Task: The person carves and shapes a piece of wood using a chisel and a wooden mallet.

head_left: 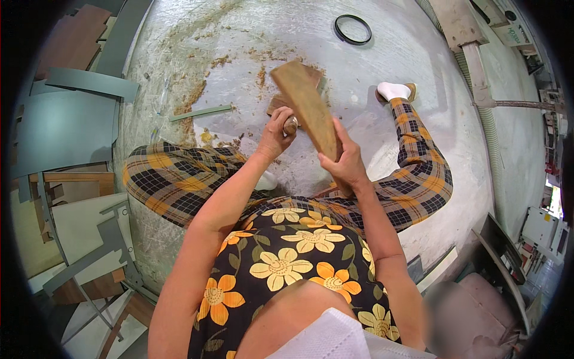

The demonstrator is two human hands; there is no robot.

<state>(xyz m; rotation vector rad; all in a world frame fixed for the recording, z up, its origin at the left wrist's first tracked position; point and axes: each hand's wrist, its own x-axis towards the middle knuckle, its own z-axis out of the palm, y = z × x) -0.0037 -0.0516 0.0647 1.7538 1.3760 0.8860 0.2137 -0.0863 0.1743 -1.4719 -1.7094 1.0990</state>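
My left hand [276, 133] is wrapped round an upright wooden tool handle [290, 125], like a chisel's; its round top faces up and its lower end is hidden. A reddish-brown wood block [276, 105] lies on the floor beneath, partly covered by what I hold. In my right hand [347, 157] is a long, thick wooden bat [304, 102], gripped at its narrower near end. Its broad far end is raised over the block, just right of the handle's top. The bat looks slightly blurred.
Brown wood shavings [200, 96] and a green strip [201, 113] lie on the grey floor, with a black ring [353, 30] farther off. Stacked board offcuts [66, 131] line the left. A ribbed hose [495, 161] runs along the right. My bent legs flank the work.
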